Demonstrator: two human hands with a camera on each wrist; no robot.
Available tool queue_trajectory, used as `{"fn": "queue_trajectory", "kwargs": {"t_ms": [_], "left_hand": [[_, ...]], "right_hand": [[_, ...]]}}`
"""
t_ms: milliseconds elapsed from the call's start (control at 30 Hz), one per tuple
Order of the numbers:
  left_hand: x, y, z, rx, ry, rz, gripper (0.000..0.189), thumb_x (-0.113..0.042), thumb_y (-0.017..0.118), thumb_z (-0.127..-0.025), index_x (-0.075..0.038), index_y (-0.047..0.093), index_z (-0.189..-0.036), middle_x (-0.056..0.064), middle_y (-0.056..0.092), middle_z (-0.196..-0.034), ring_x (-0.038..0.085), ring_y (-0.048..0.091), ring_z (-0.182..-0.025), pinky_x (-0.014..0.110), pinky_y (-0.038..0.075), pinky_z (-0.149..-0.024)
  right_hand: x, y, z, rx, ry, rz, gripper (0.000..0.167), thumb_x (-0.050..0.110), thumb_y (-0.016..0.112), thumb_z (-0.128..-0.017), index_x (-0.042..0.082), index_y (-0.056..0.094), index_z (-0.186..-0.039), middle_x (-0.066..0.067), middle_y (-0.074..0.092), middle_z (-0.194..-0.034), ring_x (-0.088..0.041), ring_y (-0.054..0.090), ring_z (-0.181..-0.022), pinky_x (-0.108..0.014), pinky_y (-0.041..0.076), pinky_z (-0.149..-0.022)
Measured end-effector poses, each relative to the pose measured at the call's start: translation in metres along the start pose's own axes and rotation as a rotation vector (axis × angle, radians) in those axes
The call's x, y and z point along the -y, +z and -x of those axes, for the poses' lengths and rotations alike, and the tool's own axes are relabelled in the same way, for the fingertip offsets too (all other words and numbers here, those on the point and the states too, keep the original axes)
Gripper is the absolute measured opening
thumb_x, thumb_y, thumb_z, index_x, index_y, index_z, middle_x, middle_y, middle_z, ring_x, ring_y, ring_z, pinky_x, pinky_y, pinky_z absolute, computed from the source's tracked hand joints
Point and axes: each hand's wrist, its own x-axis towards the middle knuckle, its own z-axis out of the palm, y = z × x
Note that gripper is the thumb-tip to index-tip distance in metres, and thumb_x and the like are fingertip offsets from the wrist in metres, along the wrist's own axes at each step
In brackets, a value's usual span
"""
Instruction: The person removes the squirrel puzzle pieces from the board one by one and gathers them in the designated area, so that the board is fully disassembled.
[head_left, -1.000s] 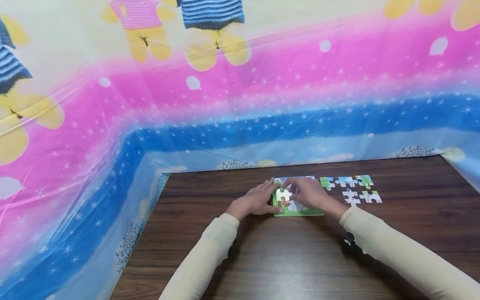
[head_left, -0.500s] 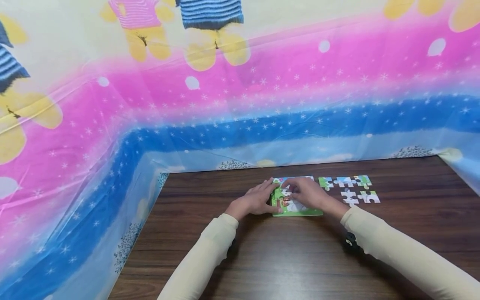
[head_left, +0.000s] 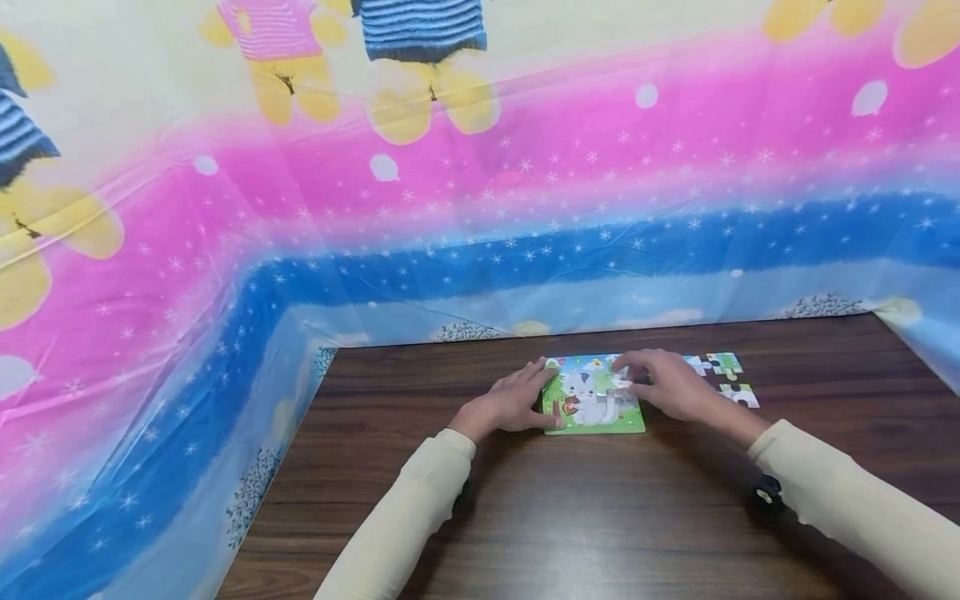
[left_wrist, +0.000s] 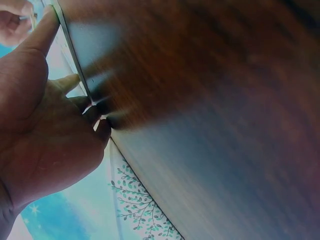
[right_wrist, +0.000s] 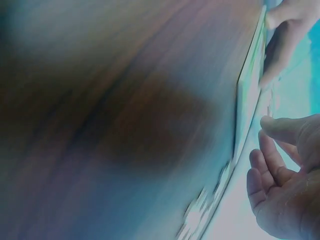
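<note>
A puzzle board (head_left: 596, 427) with a white cartoon cat on green lies near the back of the brown table. My left hand (head_left: 510, 398) rests along the board's left side, fingers extended, thumb near the front corner. Over the board's right part, my right hand (head_left: 663, 383) pinches a small whitish puzzle piece (head_left: 621, 377) between thumb and forefinger. In the left wrist view, thumb and fingertips of the left hand (left_wrist: 50, 115) meet the board's edge. Seen from the right wrist, the right hand (right_wrist: 290, 175) stays close over the board, other fingers loosely curled.
Loose puzzle pieces lie right of the board, among them a green and white one (head_left: 739, 395) and a greenish one (head_left: 724, 364); my right hand covers others. A patterned cloth (head_left: 480, 225) hangs behind the table (head_left: 540, 517) and along its left side.
My right hand has moved right across the board, carrying the pinched piece from its left part to its right. More of the cat picture shows. The left hand has stayed put.
</note>
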Motion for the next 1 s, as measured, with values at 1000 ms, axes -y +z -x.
{"fn": "queue_trajectory", "kwargs": {"t_ms": [1000], "left_hand": [[0.002,0.002,0.001,0.004,0.001,0.026,0.092,-0.056,0.063,-0.103,-0.024,0.012,-0.173,0.003,-0.004,-0.181,0.026,0.003,-0.169,0.057,0.015,-0.135]], "right_hand": [[-0.053,-0.025,0.036,0.039,-0.098,0.16,0.03,0.006,0.08,-0.092,0.017,0.078,-0.12,0.008,0.073,-0.094,-0.015,0.066,-0.089,-0.034,0.051,-0.073]]}}
